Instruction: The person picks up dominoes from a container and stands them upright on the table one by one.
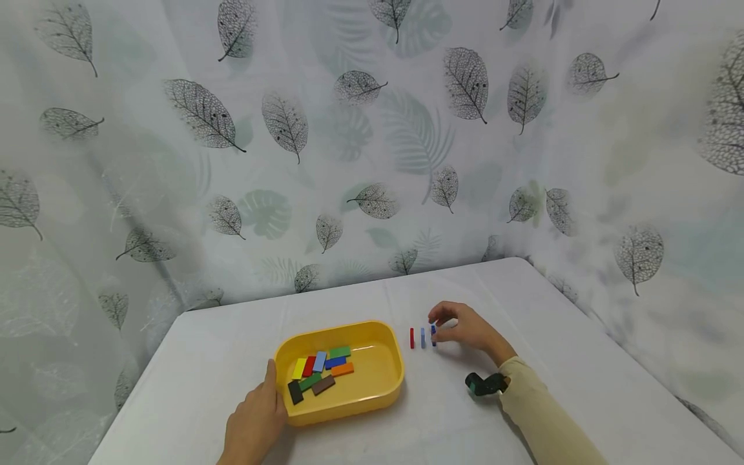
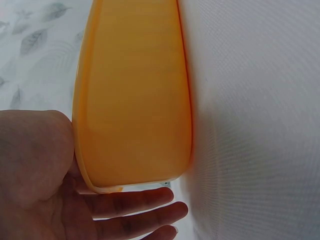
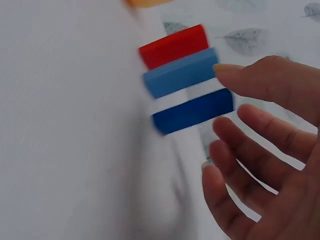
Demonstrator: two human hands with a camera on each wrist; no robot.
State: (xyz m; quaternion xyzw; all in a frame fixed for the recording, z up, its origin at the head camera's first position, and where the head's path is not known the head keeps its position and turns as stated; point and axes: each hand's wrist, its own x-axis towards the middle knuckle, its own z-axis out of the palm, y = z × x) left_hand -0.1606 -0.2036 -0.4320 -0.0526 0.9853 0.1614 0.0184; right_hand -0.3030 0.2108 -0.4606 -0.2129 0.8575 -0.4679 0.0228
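Observation:
Three domino blocks stand on end in a row right of a yellow tray point(image 1: 372, 408): a red one point(image 3: 175, 46), a light blue one point(image 3: 181, 73) and a dark blue one point(image 3: 194, 111). My right hand point(image 1: 465, 328) is at the dark blue block, thumb and fingers apart on either side of it, without a visible pinch. The thumb tip comes near the light blue block's top. My left hand point(image 1: 256, 413) rests against the tray's left end, its fingers point(image 2: 137, 220) stretched along the outer wall. Where the left thumb ends is hidden in the left wrist view.
Inside the tray lie several flat domino blocks, among them a yellow one point(image 1: 299, 369), an orange one point(image 1: 342, 369) and a black one point(image 1: 295, 392). A white cloth covers the table point(image 1: 442, 413). Leaf-print curtains point(image 1: 372, 161) hang behind and at the sides.

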